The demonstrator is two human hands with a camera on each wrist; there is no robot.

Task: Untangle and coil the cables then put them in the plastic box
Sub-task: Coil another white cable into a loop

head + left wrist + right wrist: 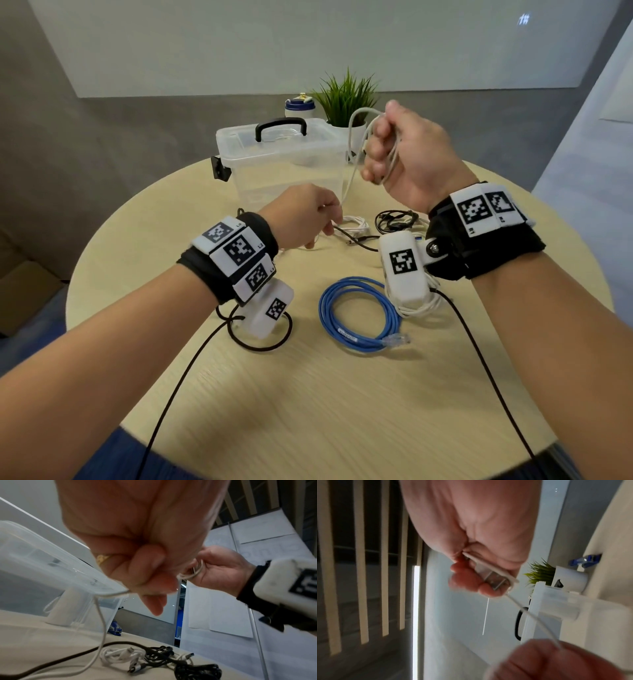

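My right hand (387, 150) is raised beside the clear plastic box (281, 161) and grips several loops of a white cable (354, 137) wound in its fingers (486, 586). The cable's free run drops down to my left hand (325, 219), which pinches it low over the table. In the left wrist view the left fingers (149, 573) curl round the white cable (101, 616), which trails onto the table. A tangle of white and black cables (154, 658) lies under both hands. A coiled blue network cable (356, 311) rests nearer me.
The box stands at the far side of the round wooden table (308, 394), lid shut, black handle (281, 127) up. Behind it are a potted plant (346, 99) and a small bottle (300, 107). Thin black wrist-camera leads (178, 380) cross the near table.
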